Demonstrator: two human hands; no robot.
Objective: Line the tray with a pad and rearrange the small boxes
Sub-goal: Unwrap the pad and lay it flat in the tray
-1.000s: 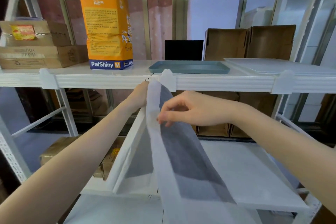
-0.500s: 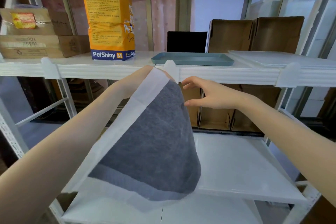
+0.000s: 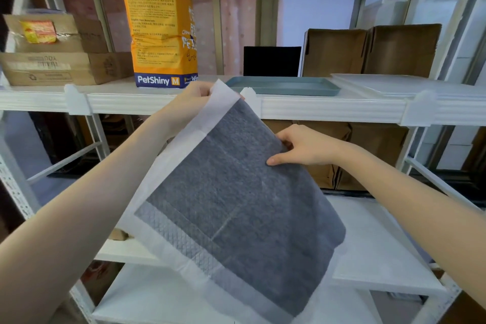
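Observation:
I hold a grey absorbent pad [image 3: 231, 205] with white borders in the air in front of the shelf, partly unfolded. My left hand [image 3: 189, 102] pinches its top white corner just below the shelf edge. My right hand [image 3: 297, 147] grips the pad's right edge, thumb on the grey face. A shallow blue-grey tray [image 3: 284, 85] lies empty on the upper shelf, just behind the pad's top corner. Two brown cardboard boxes [image 3: 373, 50] stand at the back right of that shelf, with a black box [image 3: 272, 60] to their left.
An orange PetShiny bag [image 3: 160, 23] stands left of the tray. Flat cardboard boxes [image 3: 60, 55] are stacked at far left. A white flat board [image 3: 405, 81] lies right of the tray. More brown boxes [image 3: 368, 144] stand behind the white lower shelf [image 3: 378, 244].
The pad has opened from a narrow fold into a wide sheet. My right hand let go, then took hold of the right edge lower down. My left hand rose slightly toward the shelf.

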